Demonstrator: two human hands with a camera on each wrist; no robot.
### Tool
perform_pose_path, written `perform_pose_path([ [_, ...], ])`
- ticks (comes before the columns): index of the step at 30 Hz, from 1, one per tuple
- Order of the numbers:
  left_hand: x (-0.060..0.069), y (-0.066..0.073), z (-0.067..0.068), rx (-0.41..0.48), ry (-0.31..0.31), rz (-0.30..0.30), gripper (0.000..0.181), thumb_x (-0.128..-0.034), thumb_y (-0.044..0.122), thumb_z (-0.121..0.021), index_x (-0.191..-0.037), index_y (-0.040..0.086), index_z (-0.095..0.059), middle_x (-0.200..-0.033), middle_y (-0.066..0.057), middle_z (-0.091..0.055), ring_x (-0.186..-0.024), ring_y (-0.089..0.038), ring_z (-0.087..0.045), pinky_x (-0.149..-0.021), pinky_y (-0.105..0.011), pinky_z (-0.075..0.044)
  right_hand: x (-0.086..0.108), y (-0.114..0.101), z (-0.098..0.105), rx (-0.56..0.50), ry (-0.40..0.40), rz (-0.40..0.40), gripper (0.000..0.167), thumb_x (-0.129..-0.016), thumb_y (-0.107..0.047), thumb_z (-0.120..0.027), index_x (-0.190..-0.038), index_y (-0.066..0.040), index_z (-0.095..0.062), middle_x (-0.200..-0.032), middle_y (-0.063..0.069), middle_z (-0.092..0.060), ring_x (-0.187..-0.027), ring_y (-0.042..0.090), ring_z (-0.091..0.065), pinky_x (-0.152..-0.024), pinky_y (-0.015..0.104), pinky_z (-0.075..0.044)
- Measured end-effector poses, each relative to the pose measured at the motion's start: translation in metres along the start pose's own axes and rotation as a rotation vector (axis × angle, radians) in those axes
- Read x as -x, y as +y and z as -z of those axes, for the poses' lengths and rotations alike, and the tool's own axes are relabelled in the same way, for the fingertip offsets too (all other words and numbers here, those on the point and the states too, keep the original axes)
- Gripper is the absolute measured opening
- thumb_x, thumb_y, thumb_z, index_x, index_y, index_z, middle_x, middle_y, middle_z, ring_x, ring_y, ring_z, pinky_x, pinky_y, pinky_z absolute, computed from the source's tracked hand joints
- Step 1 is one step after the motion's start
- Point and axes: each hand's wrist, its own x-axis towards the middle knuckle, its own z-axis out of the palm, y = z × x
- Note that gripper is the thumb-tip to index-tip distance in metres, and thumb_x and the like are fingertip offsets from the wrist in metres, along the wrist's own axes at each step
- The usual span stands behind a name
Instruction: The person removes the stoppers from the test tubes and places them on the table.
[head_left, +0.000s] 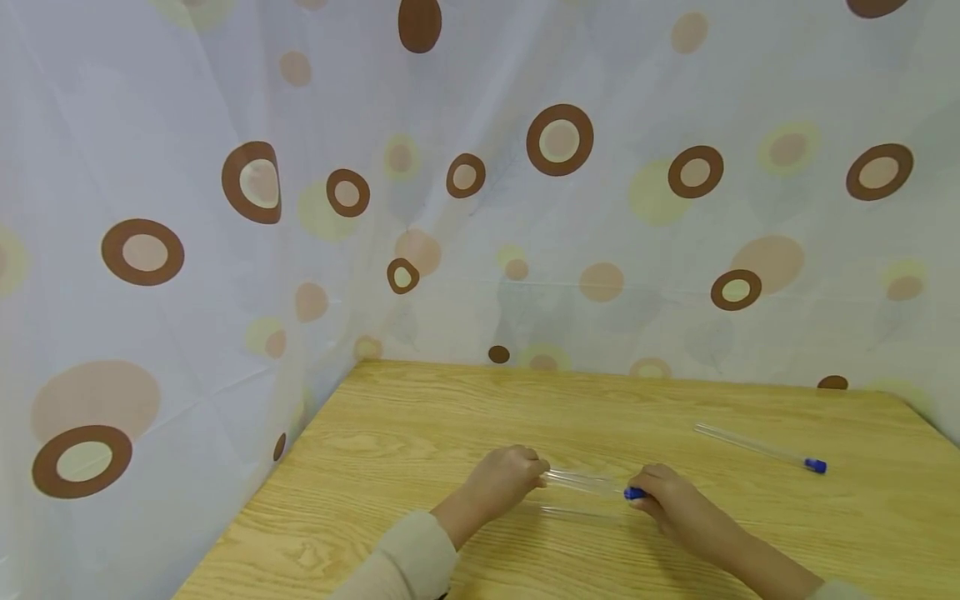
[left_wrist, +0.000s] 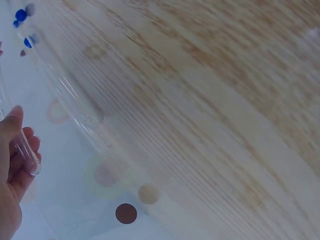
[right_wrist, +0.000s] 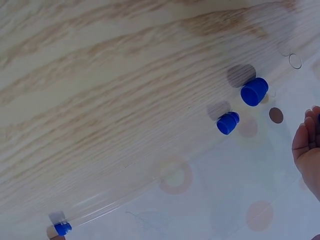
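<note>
My left hand grips a clear test tube near its rounded end, which shows between the fingers in the left wrist view. The tube is held above the table, pointing right. At its other end, my right hand pinches a blue cap between thumb and fingers. Whether cap and tube touch, I cannot tell. Below the held tube, another clear tube lies on the wood. Two loose blue caps, a larger one and a smaller-looking one, rest on the table in the right wrist view.
A tube with a blue cap on its end lies farther back on the right. The wooden table meets a patterned curtain at the back and along the left side.
</note>
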Motion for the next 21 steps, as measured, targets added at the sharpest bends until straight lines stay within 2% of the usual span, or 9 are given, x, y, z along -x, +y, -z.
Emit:
perform_pose_path([
  [7,-0.0005,0.0003,-0.0006,0.011,-0.003,0.007,0.016,-0.0815,0.027,-0.066,-0.091,0.016,-0.070,-0.086,0.007,-0.069,-0.078,-0.002,-0.065,-0.069,-0.003,-0.049,-0.0010,-0.0020,0.0003,0.038,0.057,0.004,0.029,-0.063,0.012,-0.073,-0.085,-0.003,-0.061,-0.082,-0.004,-0.056,-0.074,0.004,-0.051,-0.059,0.014,-0.050],
  [21,-0.0032,0.0016,0.0010,0.000,-0.019,0.015,0.016,-0.0813,0.028,-0.066,-0.090,0.015,-0.070,-0.085,0.007,-0.069,-0.078,-0.002,-0.064,-0.067,-0.003,-0.049,-0.0005,-0.0016,-0.0013,0.056,0.109,-0.027,0.030,-0.061,0.011,-0.074,-0.084,-0.003,-0.062,-0.080,-0.004,-0.056,-0.073,0.006,-0.051,-0.058,0.013,-0.050],
])
